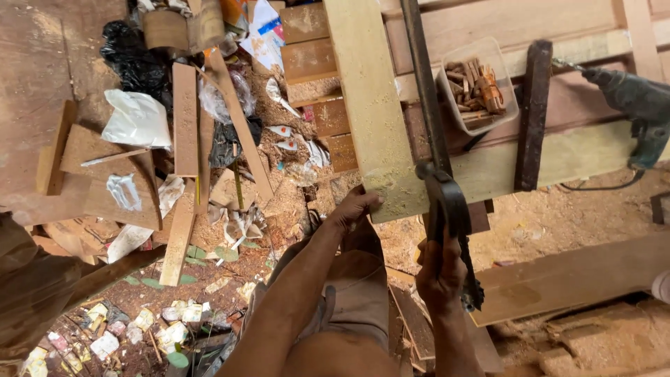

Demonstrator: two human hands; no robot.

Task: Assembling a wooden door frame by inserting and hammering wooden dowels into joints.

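Wooden plank [370,105] lengthwise away, left hand [356,209] gripping its near end, right hand [440,269] clenched around clamp [450,209].

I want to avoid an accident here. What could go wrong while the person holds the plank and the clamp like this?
1. The left hand grips the pale plank at its end corner, close to the clamp; fingers may get pinched.
2. The right hand holds the clamp handle from below; if it slips, the long bar may drop.
3. The drill lies near the bench edge, and its cable could perhaps snag.
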